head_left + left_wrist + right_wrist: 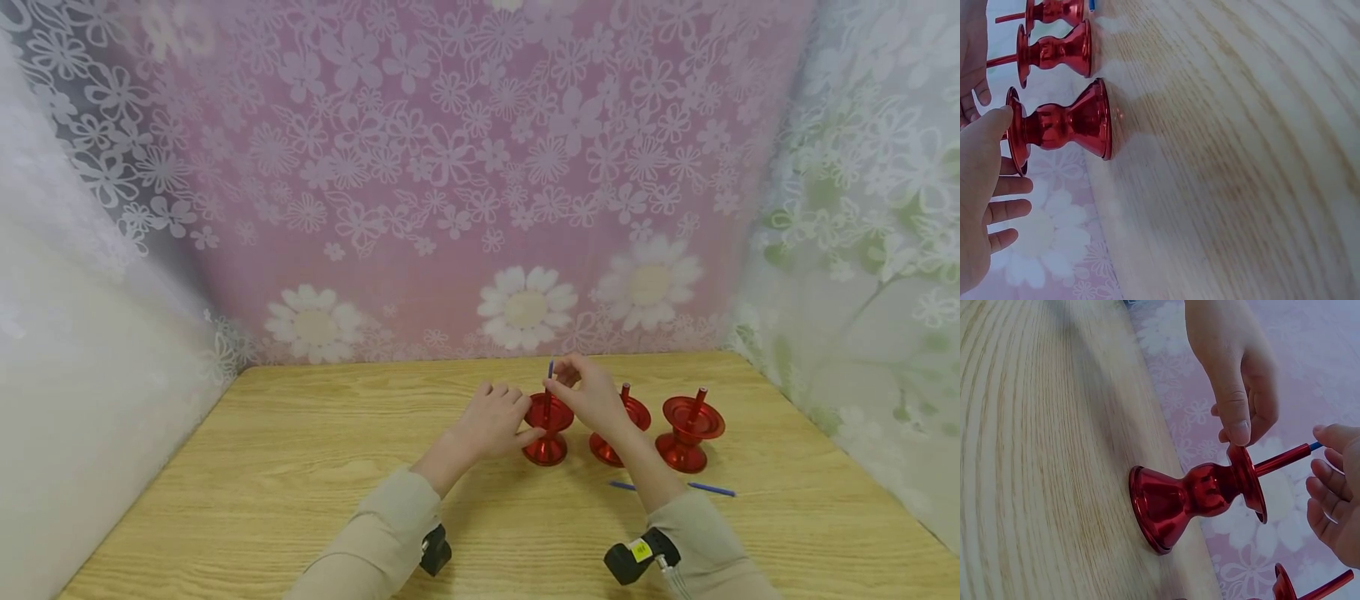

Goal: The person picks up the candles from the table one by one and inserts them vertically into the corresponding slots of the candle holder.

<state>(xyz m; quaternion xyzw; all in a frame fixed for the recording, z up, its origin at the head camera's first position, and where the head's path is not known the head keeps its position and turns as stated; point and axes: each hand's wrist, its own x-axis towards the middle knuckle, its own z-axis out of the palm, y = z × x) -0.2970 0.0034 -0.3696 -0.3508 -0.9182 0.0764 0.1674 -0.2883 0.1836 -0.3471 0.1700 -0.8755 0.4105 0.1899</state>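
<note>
A shiny red metal candle holder (546,450) stands upright on the table, with a flared base, a dish and a thin tube rising from the dish. My left hand (491,421) holds its dish at the rim, thumb on the near side and fingers spread around behind, as the left wrist view shows. At the top of the tube, my right hand (592,400) pinches a thin blue candle (1315,446) between thumb and fingers. The candle's lower end meets the tube opening, and its tip (551,367) points up.
To the right stand two more red candle holders, a middle one (606,450) partly behind my right hand and a far-right one (682,454). In front of them two blue candles (712,489) lie on the wooden table (315,475). Flowered curtains (420,208) hang around the table.
</note>
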